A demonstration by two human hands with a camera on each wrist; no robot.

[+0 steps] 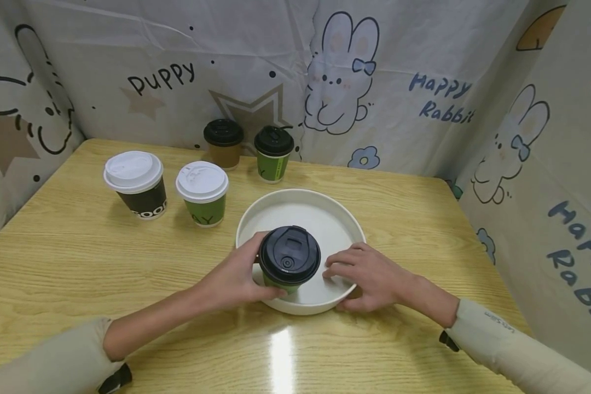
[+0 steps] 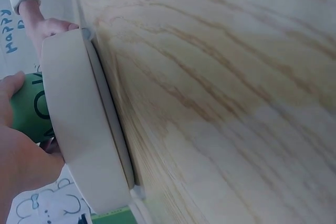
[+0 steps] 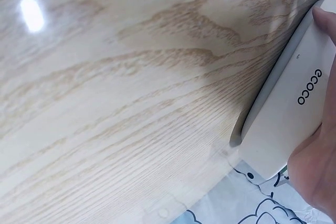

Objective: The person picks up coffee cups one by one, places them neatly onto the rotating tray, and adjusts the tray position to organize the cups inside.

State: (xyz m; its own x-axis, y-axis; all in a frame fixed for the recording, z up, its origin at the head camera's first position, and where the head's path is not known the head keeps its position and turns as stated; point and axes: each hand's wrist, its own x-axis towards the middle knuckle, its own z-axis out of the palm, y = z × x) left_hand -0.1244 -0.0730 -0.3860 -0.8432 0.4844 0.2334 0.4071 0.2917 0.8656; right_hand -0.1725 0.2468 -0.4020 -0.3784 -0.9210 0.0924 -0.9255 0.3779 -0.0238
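Observation:
My left hand (image 1: 232, 278) grips a green paper coffee cup with a black lid (image 1: 290, 255). The cup is upright, inside a round white tray (image 1: 302, 210) with a raised rim. Whether its base touches the tray floor is hidden. In the left wrist view, green cup wall (image 2: 27, 109) with dark lettering shows between thumb and fingers, behind the tray's side. My right hand (image 1: 373, 278) holds the tray's right rim, fingers inside and thumb outside. In the right wrist view the tray's side (image 3: 294, 108) bears the word "ecoco".
Left of the tray stand a black cup with a white lid (image 1: 140, 186) and a green cup with a white lid (image 1: 203, 194). Behind are a brown cup with a black lid (image 1: 224, 143) and another green black-lidded cup (image 1: 273, 154). A printed cloth (image 1: 256, 65) hangs behind the wooden table (image 1: 177, 350).

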